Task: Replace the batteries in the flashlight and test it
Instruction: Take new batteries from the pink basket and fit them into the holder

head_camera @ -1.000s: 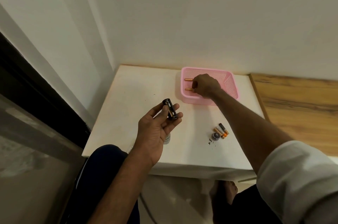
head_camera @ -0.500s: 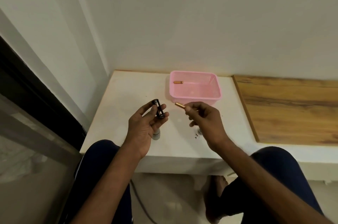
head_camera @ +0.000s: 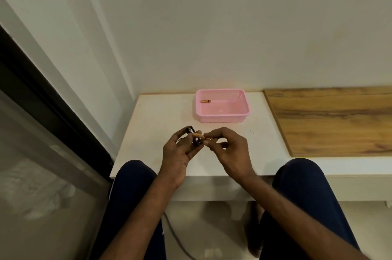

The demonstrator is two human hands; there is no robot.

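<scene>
My left hand [head_camera: 177, 153] grips a small black battery holder [head_camera: 193, 134] above the white table's front half. My right hand [head_camera: 228, 149] pinches a copper-coloured battery [head_camera: 201, 136] by its right end, and the battery lies against the holder. One more copper battery [head_camera: 205, 101] lies in the pink basket [head_camera: 244, 111] at the back of the table. The flashlight body and the old batteries are hidden behind my hands.
The white table [head_camera: 154, 117] stands in a corner, walls behind and to the left. A wooden board [head_camera: 331, 119] lies to the right of the basket. My knees [head_camera: 301, 177] are under the table's front edge. A dark glass door frame [head_camera: 42, 98] runs along the left.
My right hand took one battery out of the pink basket and brought it back to the holder in my left hand. The camera tilted, so the table sits lower in view.
</scene>
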